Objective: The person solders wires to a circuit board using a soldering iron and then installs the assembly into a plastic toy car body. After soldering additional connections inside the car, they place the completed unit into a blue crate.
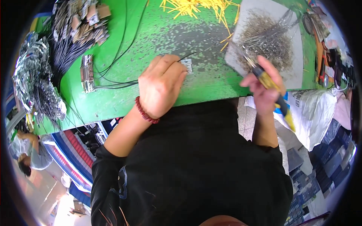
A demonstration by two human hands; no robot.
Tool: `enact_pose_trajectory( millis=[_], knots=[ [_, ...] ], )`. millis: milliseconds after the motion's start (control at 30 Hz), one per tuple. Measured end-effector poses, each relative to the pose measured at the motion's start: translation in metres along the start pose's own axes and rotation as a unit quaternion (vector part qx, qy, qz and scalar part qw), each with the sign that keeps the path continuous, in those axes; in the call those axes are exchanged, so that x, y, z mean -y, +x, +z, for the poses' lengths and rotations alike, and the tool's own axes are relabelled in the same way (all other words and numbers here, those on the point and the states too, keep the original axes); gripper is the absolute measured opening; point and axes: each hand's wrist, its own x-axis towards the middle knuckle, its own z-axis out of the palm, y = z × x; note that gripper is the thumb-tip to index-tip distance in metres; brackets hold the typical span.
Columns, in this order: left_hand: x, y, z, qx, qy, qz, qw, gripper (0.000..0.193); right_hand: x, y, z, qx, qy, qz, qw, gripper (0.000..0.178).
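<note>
In the head view, the left hand (160, 88) is closed on a thin black cable (132, 83) above the green table (209, 88). One cable end pokes out past the fingers, near a small silvery plate (188, 67). The right hand (264, 100) grips a yellow-and-black tool (266, 80), slightly blurred, its metal tip over a pale board (296, 80) bearing dark clippings (269, 43). Yellow strips (194, 5) lie at the table's far side.
</note>
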Motion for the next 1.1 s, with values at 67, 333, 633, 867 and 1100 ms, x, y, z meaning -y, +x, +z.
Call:
enact_pose_trajectory(
  millis=[67, 333, 633, 867, 1100],
  knots=[
    [0.002, 0.002, 0.006, 0.006, 0.001, 0.025, 1.000, 0.015, -0.022, -0.005, -0.023, -0.164, 0.061, -0.066, 0.982, 0.083],
    [0.006, 0.001, 0.009, 0.006, -0.040, 0.003, 0.999, 0.015, -0.028, 0.005, -0.039, -0.237, 0.039, -0.074, 0.968, 0.016],
    [0.003, 0.002, 0.005, 0.010, -0.072, -0.041, 0.997, 0.012, -0.032, 0.007, -0.040, -0.259, -0.005, -0.078, 0.963, 0.015],
    [0.007, 0.000, 0.006, 0.004, -0.074, -0.051, 0.996, 0.011, -0.035, 0.006, -0.041, -0.253, 0.039, -0.103, 0.961, 0.014],
    [0.009, -0.002, 0.010, -0.017, -0.091, -0.033, 0.995, 0.010, -0.030, 0.003, -0.058, -0.268, 0.074, -0.108, 0.954, 0.018]
  ],
)
